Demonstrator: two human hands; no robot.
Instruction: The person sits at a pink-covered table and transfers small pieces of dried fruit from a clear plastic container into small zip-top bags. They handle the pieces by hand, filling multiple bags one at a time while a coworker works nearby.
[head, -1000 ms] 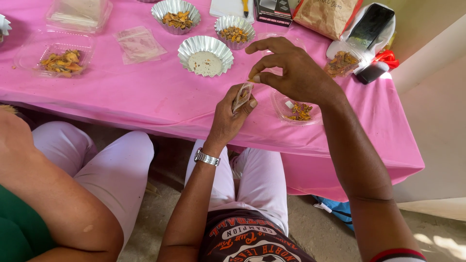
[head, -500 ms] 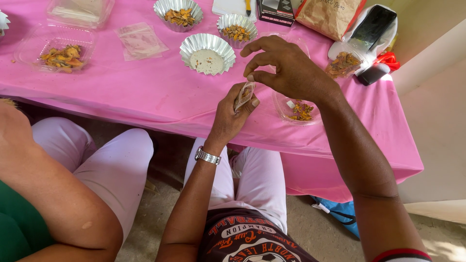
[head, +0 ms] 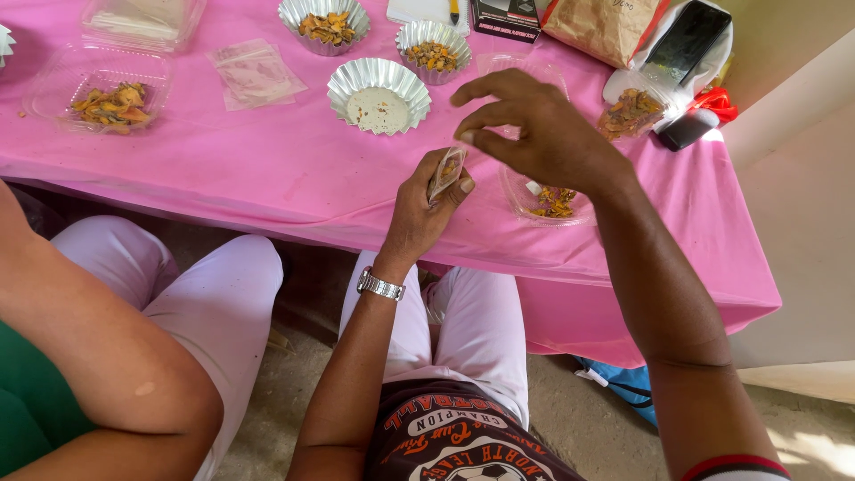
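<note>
Lit by bright daylight from the upper right, with the pale wall (head: 793, 223) nearly washed out. Glinted off the fluted foil cups (head: 378, 93) and the clear plastic trays (head: 98, 89). Saturated strongly across the pink tablecloth (head: 267, 169). Dropped into deep shadow under the table edge, where the floor (head: 312, 294) stayed dim. Rendered sharp at centre, around the left hand (head: 423, 209) and right hand (head: 543, 138). Bowed outward by wide-angle distortion near the borders, softening the forearm (head: 107, 374) at lower left.
</note>
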